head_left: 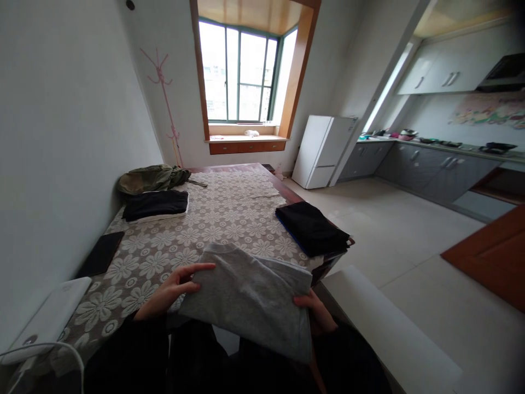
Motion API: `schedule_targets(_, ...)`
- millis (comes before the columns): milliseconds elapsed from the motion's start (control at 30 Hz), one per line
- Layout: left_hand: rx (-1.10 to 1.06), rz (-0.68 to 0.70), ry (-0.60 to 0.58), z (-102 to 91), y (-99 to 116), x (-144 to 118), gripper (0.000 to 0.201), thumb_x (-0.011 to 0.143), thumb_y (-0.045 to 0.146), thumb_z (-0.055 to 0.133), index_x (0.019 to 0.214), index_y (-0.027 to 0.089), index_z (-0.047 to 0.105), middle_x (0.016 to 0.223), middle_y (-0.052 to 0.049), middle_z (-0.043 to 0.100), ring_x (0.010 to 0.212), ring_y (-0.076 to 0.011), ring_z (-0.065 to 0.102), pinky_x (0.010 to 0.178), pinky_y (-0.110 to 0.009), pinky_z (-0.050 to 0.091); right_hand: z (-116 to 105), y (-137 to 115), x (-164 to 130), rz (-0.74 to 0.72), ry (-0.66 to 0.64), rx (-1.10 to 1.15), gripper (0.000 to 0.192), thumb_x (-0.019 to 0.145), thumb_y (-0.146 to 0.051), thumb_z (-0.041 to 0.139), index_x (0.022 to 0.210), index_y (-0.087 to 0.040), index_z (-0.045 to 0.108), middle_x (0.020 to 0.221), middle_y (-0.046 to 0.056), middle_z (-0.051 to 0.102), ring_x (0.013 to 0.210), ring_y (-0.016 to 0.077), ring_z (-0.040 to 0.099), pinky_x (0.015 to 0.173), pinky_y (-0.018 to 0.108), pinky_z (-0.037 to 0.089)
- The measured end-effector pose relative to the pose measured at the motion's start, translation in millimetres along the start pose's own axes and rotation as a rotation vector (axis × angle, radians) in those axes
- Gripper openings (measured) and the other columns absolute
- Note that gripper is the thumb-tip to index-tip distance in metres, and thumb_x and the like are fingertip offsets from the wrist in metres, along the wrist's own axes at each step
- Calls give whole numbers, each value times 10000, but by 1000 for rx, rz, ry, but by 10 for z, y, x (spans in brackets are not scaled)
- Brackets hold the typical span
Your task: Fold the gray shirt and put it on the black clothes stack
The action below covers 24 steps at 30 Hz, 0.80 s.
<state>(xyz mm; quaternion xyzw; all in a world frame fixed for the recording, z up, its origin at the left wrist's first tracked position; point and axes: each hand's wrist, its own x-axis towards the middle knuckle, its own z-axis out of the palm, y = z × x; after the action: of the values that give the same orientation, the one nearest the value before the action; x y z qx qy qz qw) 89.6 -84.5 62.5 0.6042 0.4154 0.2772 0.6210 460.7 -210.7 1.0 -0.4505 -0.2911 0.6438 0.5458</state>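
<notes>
A folded grey T-shirt (250,295) lies partly over the table's near edge and partly over my lap, its round collar facing away from me. My left hand (180,282) has its left side, with the index finger stretched along the cloth and the thumb below it; the other fingers are hidden. At the right side, my right hand (314,306) pinches the shirt's edge, its thumb on top. Beyond the shirt to the right sits a stack of folded black clothes (311,227), with a blue layer showing underneath.
A patterned tablecloth (229,210) covers the table. Along its left side are folded dark clothes (156,205), a camouflage bag (150,179), a black flat object (101,254) and a white device (53,314) with a cable. A white bench-like surface (389,323) stands at the right.
</notes>
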Motion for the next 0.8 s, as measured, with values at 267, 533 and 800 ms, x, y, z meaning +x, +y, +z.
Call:
schedule_targets(267, -127, 24, 205, 221, -164, 400, 471, 797, 408, 747, 1222, 211, 710, 1448, -123, 630, 876, -204, 717, 651, -280, 584, 204, -1250, 239, -140, 144, -207, 476, 866, -450, 613, 1264, -193, 665, 1167, 143, 764, 1135, 386, 713, 908, 536, 616)
schedule_targets(533, -65, 65, 157, 182, -249, 409, 462, 844, 462, 701, 1225, 202, 691, 1392, -117, 664, 911, -210, 718, 674, -303, 606, 75, -2392, 1053, -439, 62, 99, 122, 799, -194, 781, 882, -225, 697, 778, -5, 763, 766, 193, 755, 704, 272, 662)
schedule_targets(800, -53, 92, 158, 181, -313, 434, 454, 832, 458, 691, 1204, 196, 691, 1364, -119, 673, 898, -210, 723, 663, -307, 604, -770, -2125, 1308, -472, 383, 231, 156, 801, -74, 669, 888, -201, 691, 841, 27, 774, 789, 194, 757, 688, 272, 678)
